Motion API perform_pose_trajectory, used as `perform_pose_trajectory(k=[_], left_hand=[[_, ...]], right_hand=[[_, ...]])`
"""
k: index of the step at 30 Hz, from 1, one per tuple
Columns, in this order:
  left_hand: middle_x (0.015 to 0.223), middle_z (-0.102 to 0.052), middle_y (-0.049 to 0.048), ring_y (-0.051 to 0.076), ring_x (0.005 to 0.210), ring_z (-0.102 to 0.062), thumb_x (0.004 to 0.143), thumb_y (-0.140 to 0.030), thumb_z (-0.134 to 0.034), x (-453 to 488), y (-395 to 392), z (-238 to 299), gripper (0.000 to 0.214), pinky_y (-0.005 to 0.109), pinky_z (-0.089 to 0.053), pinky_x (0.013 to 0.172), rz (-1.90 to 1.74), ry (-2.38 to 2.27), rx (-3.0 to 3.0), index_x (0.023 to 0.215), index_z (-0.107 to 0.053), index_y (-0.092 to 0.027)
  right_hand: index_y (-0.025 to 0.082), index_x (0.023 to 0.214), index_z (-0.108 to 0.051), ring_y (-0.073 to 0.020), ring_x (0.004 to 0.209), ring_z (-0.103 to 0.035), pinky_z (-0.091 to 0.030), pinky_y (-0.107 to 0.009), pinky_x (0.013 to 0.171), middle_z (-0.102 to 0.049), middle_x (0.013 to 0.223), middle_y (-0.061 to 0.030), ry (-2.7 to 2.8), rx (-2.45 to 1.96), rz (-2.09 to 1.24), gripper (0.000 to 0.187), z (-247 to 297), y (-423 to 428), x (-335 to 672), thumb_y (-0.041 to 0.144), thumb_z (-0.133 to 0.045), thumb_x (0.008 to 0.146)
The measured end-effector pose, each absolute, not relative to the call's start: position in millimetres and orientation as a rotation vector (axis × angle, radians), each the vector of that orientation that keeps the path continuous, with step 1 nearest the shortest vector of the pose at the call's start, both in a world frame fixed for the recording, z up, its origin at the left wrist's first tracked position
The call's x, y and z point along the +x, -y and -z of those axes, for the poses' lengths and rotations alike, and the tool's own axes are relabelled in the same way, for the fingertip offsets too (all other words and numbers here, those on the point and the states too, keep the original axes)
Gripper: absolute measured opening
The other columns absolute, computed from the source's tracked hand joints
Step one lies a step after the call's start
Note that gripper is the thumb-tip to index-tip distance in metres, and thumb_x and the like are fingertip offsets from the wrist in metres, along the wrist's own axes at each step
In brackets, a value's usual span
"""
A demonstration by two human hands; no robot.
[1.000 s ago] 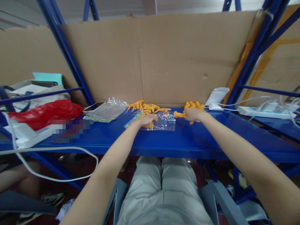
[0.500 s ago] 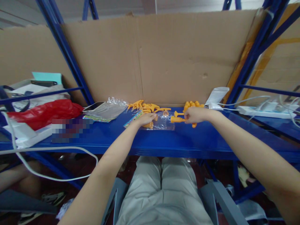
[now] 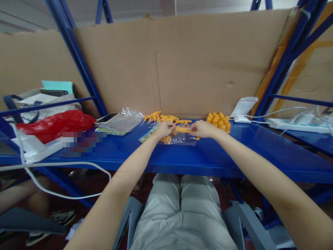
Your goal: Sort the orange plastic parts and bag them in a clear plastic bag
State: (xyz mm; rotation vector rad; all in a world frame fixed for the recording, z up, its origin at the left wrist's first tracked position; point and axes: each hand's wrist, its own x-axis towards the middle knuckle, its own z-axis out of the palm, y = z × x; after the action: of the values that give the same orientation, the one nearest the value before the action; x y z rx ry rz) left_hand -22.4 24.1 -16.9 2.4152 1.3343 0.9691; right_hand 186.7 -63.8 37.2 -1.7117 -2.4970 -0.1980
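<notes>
Just above a clear plastic bag (image 3: 183, 140) with a colourful header card (image 3: 148, 134), a yellow-orange plastic toy part (image 3: 182, 130) spans the gap between my hands. My right hand (image 3: 204, 129) pinches its right end. My left hand (image 3: 165, 130) is closed over the bag at the toy part's left end; its fingertips are partly hidden. Another yellow piece (image 3: 166, 140) shows below my left hand, in or under the clear film. Behind lie several branched yellow pieces (image 3: 169, 118), and a cluster of yellow knobbed pieces (image 3: 219, 121) stands right of my right hand.
Flat clear bags (image 3: 121, 123) and a phone (image 3: 108, 118) lie left on the blue shelf (image 3: 166, 161). Further left are a red plastic bag (image 3: 58, 125) and a white cable (image 3: 78, 165). A white charger (image 3: 240, 117) and power strip (image 3: 299, 125) sit right. Cardboard (image 3: 195, 66) stands behind.
My right hand has moved left with the yellow toy part, bringing it up to my left hand. My left hand stays over the bag. The view has shifted slightly.
</notes>
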Motion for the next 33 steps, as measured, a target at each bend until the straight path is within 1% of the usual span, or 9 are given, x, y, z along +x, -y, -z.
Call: perform_pose_trajectory(k=[3, 7, 15, 19, 24, 28, 33], left_hand=[[0.089, -0.077, 0.0071, 0.021, 0.086, -0.068, 0.083, -0.021, -0.055, -22.1, -26.1, 17.4, 0.023, 0.033, -0.054, 0.086, -0.996, -1.375, 2.448, 0.084, -0.076, -0.013], [0.089, -0.076, 0.0064, 0.021, 0.085, -0.067, 0.085, -0.023, -0.050, -22.1, -25.9, 18.5, 0.026, 0.033, -0.053, 0.084, -0.966, -1.335, 2.448, 0.087, -0.074, -0.013], [0.086, -0.074, 0.0049, 0.019, 0.085, -0.066, 0.080, -0.017, -0.059, -20.8, -19.1, 16.1, 0.008, 0.034, -0.052, 0.088, -0.924, -1.232, 2.412, 0.077, -0.067, -0.016], [0.084, -0.072, 0.0048, 0.019, 0.085, -0.065, 0.081, -0.016, -0.058, -20.5, -19.8, 17.3, 0.009, 0.035, -0.052, 0.088, -0.947, -1.280, 2.372, 0.074, -0.063, -0.016], [0.087, -0.071, 0.0048, 0.019, 0.087, -0.064, 0.084, -0.019, -0.055, -20.7, -24.0, 20.1, 0.009, 0.037, -0.051, 0.091, -1.078, -1.270, 2.345, 0.079, -0.062, -0.017], [0.092, -0.072, 0.0062, 0.020, 0.088, -0.064, 0.087, -0.024, -0.051, -21.3, -26.9, 20.1, 0.016, 0.036, -0.051, 0.091, -1.101, -1.238, 2.345, 0.088, -0.065, -0.016], [0.086, -0.071, 0.0033, 0.021, 0.089, -0.063, 0.083, -0.021, -0.052, -23.2, -28.3, 16.7, 0.012, 0.038, -0.050, 0.093, -1.152, -1.262, 2.379, 0.080, -0.063, -0.018]], right_hand=[[0.023, 0.094, -0.078, -0.0205, 0.088, -0.070, -0.043, -0.026, 0.067, -0.077, 0.094, -0.0053, 2.488, -1.705, 0.238, 0.022, -35.3, 61.9, 180.6, 0.029, -0.058, 0.087], [0.023, 0.097, -0.078, -0.0211, 0.090, -0.071, -0.044, -0.026, 0.068, -0.077, 0.097, -0.0053, 2.513, -1.750, 0.253, 0.025, -37.0, 63.3, 178.2, 0.032, -0.057, 0.088], [0.023, 0.102, -0.078, -0.0234, 0.097, -0.071, -0.047, -0.027, 0.074, -0.077, 0.099, -0.0073, 2.541, -1.852, 0.244, 0.025, -33.0, 62.5, 184.0, 0.031, -0.060, 0.086], [0.023, 0.102, -0.078, -0.0238, 0.097, -0.071, -0.048, -0.028, 0.074, -0.077, 0.099, -0.0079, 2.516, -1.846, 0.277, 0.026, -30.5, 60.6, 182.6, 0.031, -0.057, 0.089], [0.022, 0.104, -0.077, -0.0242, 0.099, -0.071, -0.048, -0.028, 0.076, -0.077, 0.103, -0.0085, 2.499, -1.799, 0.282, 0.028, -33.0, 61.4, 181.7, 0.031, -0.055, 0.091], [0.023, 0.109, -0.076, -0.0248, 0.103, -0.070, -0.048, -0.029, 0.079, -0.077, 0.107, -0.0079, 2.456, -1.777, 0.312, 0.030, -35.6, 61.8, 181.5, 0.029, -0.053, 0.092], [0.024, 0.109, -0.076, -0.0259, 0.105, -0.070, -0.049, -0.031, 0.080, -0.076, 0.109, -0.0077, 2.416, -1.776, 0.319, 0.030, -36.7, 62.6, 177.6, 0.032, -0.053, 0.093]])
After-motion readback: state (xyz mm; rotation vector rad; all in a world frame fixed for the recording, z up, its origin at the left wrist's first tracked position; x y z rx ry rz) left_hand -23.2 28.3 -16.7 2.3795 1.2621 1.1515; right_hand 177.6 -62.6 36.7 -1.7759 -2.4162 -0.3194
